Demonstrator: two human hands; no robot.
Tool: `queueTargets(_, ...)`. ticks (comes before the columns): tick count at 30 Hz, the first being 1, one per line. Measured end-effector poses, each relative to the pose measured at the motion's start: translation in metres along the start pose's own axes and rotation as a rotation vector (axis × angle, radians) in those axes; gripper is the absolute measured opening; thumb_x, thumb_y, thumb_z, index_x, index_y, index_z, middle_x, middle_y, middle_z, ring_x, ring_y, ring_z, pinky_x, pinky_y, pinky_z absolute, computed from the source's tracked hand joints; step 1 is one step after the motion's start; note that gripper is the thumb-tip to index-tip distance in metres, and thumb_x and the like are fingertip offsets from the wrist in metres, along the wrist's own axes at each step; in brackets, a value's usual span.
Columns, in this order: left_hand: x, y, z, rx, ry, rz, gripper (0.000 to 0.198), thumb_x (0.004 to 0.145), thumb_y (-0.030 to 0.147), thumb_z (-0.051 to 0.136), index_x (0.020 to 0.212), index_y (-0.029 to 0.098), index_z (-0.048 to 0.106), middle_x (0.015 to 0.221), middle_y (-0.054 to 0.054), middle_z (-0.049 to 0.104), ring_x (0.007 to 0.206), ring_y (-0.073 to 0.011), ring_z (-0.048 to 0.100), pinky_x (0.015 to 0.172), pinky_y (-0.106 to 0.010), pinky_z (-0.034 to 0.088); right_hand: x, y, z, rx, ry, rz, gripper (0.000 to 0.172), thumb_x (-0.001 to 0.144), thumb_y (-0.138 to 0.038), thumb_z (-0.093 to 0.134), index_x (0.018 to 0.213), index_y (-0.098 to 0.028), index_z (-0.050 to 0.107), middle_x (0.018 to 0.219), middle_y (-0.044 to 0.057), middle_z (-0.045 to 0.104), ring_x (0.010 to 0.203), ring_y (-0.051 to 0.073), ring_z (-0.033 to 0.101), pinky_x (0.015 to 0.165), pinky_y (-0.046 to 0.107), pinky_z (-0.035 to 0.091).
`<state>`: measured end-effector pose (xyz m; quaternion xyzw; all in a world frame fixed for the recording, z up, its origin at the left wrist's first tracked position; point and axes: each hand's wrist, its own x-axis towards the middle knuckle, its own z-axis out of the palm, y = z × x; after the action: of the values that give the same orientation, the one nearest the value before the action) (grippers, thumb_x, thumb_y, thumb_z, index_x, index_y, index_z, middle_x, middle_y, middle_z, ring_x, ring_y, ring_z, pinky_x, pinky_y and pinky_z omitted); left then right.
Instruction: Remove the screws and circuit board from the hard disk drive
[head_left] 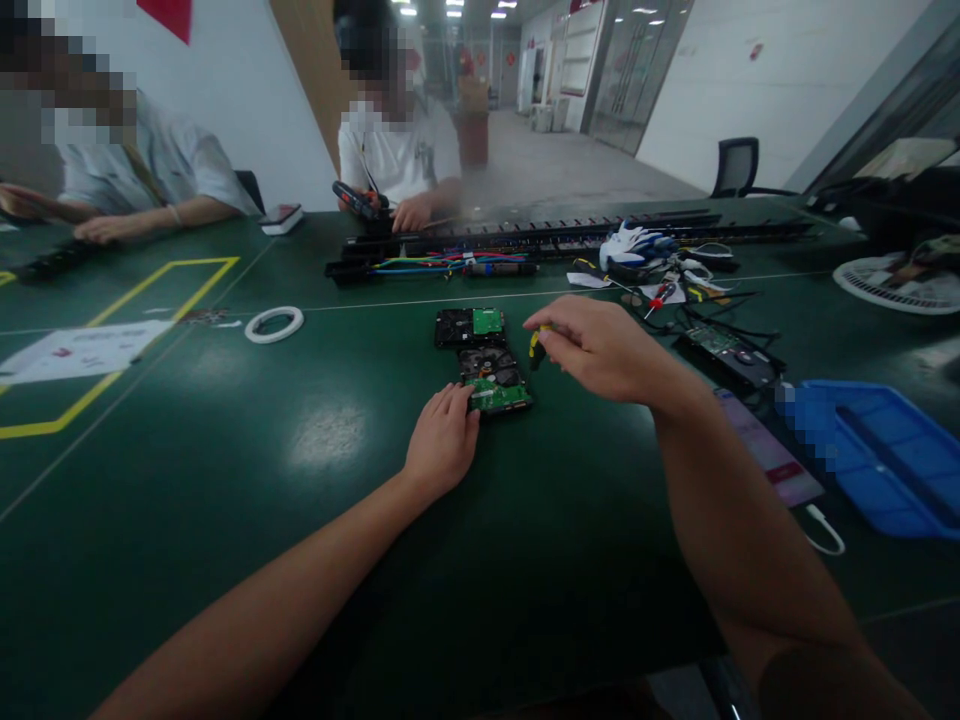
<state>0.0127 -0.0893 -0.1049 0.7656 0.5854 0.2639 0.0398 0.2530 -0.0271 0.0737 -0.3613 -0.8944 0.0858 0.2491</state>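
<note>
A hard drive [499,395] with a bare green circuit board lies on the dark green table. My left hand [444,440] grips its left side, fingertips on the board's edge and thumb along the near side. Just right of this drive, my right hand [600,350] is closed around a short yellow-and-black screwdriver [535,348], held apart from the board as far as I can see. The screwdriver's tip is hard to make out. Directly behind, a second hard drive [454,328] with a smaller green board sits against the first.
A white tape roll [274,325] lies left. Behind are black strips with coloured wires [450,262], gloves [637,248] and a red screwdriver [660,297]. Rightward lie another opened drive [731,352], a phone [772,450] and a blue tray [892,460]. Two people sit across the table.
</note>
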Motion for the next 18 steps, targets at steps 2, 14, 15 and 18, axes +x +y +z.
queueTargets(2, 0.0003, 0.0009, 0.0006, 0.002, 0.006, 0.005, 0.041, 0.107, 0.029, 0.045, 0.145, 0.013, 0.051, 0.146, -0.019, 0.063, 0.145, -0.0333, 0.054, 0.121, -0.057, 0.044, -0.0022, 0.0002, -0.0032, 0.003, -0.011, 0.001, 0.028, 0.096, -0.018, 0.052, 0.112, -0.018, 0.076, 0.109, 0.01, 0.076, 0.095, 0.024, 0.066, 0.084, 0.035, 0.046)
queueTargets(14, 0.0008, 0.0015, -0.0008, -0.01, 0.019, 0.007, 0.041, 0.107, 0.03, 0.044, 0.145, 0.015, 0.052, 0.146, -0.018, 0.063, 0.144, -0.0326, 0.054, 0.121, -0.057, 0.045, -0.0008, 0.0035, -0.0027, -0.024, 0.058, 0.029, 0.01, 0.097, -0.027, 0.064, 0.096, -0.018, 0.067, 0.094, 0.007, 0.07, 0.08, 0.02, 0.06, 0.074, 0.034, 0.042)
queueTargets(15, 0.0006, 0.0015, -0.001, -0.008, 0.016, 0.004, 0.041, 0.107, 0.03, 0.044, 0.145, 0.015, 0.052, 0.146, -0.018, 0.063, 0.145, -0.0326, 0.054, 0.121, -0.056, 0.044, -0.0007, 0.0039, -0.002, -0.037, 0.073, 0.038, 0.009, 0.096, -0.027, 0.065, 0.094, -0.018, 0.066, 0.093, 0.007, 0.069, 0.079, 0.021, 0.06, 0.073, 0.034, 0.042)
queueTargets(18, 0.0001, 0.0012, -0.0018, -0.003, 0.012, 0.0, 0.042, 0.107, 0.031, 0.044, 0.145, 0.015, 0.052, 0.146, -0.017, 0.063, 0.145, -0.0324, 0.053, 0.122, -0.056, 0.044, -0.0004, 0.0042, -0.0009, -0.051, 0.08, 0.038, 0.006, 0.094, -0.024, 0.065, 0.094, -0.018, 0.065, 0.096, 0.008, 0.068, 0.079, 0.021, 0.059, 0.073, 0.034, 0.042)
